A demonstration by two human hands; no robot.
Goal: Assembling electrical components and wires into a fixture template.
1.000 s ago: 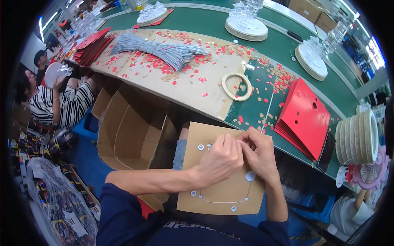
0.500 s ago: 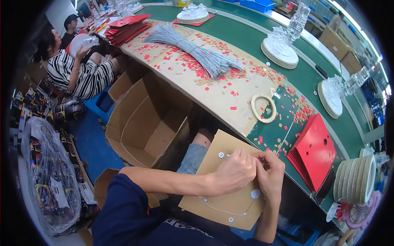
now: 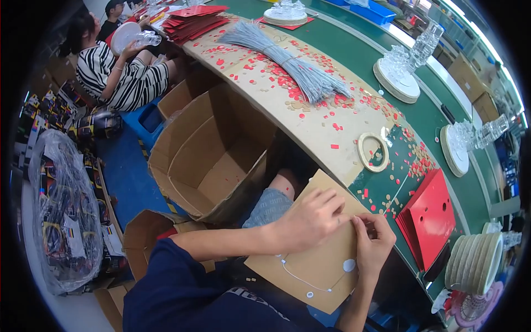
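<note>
A brown card sheet (image 3: 326, 285) lies tilted over my lap. On it are a small white ring (image 3: 310, 294), a white round patch (image 3: 349, 265) and a thin white cord (image 3: 298, 280) running in a curve. My left hand (image 3: 311, 220) is over the sheet's upper part, its fingers curled closed and hiding what is beneath. Beside it, at the sheet's right edge, my right hand (image 3: 375, 243) pinches thumb and forefinger together. Whatever either hand holds is too small or too hidden to make out.
A bundle of grey wire ties (image 3: 285, 61) and a cream tape roll (image 3: 373, 152) lie among red and brown scraps on the table. Red sheets (image 3: 428, 218) are stacked right. An open cardboard box (image 3: 215, 160) stands left of my knee. Another person (image 3: 119, 77) sits far left.
The whole view has shifted, so the table things sit further right. My left hand has risen a little from my right, and it now covers the ring near the sheet's top.
</note>
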